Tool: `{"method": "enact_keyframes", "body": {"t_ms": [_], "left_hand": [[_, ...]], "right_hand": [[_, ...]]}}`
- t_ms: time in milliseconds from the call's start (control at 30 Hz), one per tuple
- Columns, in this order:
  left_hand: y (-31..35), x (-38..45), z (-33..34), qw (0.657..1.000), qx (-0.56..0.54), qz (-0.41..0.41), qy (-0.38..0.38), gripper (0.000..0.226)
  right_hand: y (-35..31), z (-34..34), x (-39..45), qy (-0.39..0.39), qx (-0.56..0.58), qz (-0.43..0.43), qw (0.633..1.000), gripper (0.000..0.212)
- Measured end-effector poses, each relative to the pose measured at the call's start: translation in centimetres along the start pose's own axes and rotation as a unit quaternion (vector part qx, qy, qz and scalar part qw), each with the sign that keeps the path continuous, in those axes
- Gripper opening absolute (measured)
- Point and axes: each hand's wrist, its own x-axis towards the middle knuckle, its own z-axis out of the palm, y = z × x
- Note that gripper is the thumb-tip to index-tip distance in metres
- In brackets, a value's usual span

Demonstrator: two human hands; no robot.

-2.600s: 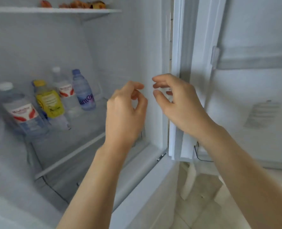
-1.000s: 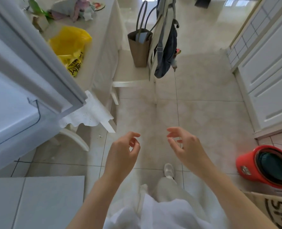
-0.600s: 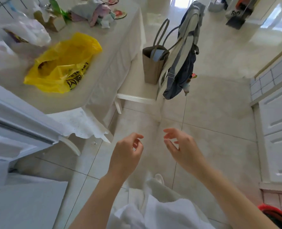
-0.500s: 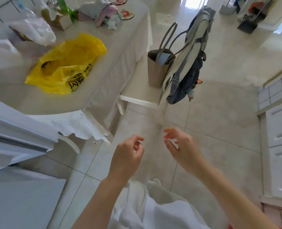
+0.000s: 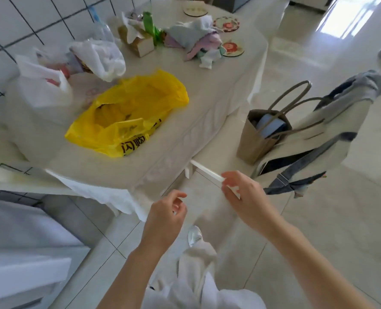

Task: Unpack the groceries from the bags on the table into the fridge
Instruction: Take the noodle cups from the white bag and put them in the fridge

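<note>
Looking down, I see my left hand [image 5: 166, 216] and my right hand [image 5: 244, 194] held up over the tiled floor [image 5: 319, 219], just off the near edge of the table [image 5: 207, 108]. Both hands have loosely bent fingers and hold nothing. They are a little apart from each other.

The yellow bag [image 5: 127, 112] lies flat on the table near the middle. It is thin, shiny, crinkly plastic with dark letters on it. Its long way runs from the near left side up toward the far right, and its open mouth faces up.

A white plastic bag [image 5: 42, 85] stands by the left edge, next to the tiled wall. Another white bag [image 5: 100, 56], soft and puffy, sits behind it. A heap of soft cloths [image 5: 196, 39] lies near the far edge.

A brown paper bag [image 5: 258, 134] with loop handles stands upright on a white chair [image 5: 216, 152] beside the table.
</note>
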Motion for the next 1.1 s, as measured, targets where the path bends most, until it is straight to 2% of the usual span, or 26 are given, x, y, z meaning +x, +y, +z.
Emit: {"method": "enact_keyframes", "body": {"t_ms": [333,667,967,1100], "left_hand": [[2.2,13.5,-3.8,0.998,0.016,-0.012,0.063,0.020],[1.5,21.7,-4.7,0.979,0.007,-0.142,0.147,0.023],[0.4,26.6,-6.9,0.947,0.038,-0.211,0.238,0.018],[-1.7,26.9,-7.6,0.929,0.052,-0.269,0.247,0.021]], "right_hand": [[-2.3,-1.7,16.1,-0.058,-0.003,-0.070,0.996,0.029],[-3.9,-0.5,30.0,-0.205,-0.051,-0.176,0.961,0.033],[-6.2,1.0,39.4,-0.260,-0.056,-0.231,0.936,0.029],[-8.0,2.8,41.3,-0.283,-0.059,-0.251,0.924,0.030]]}}
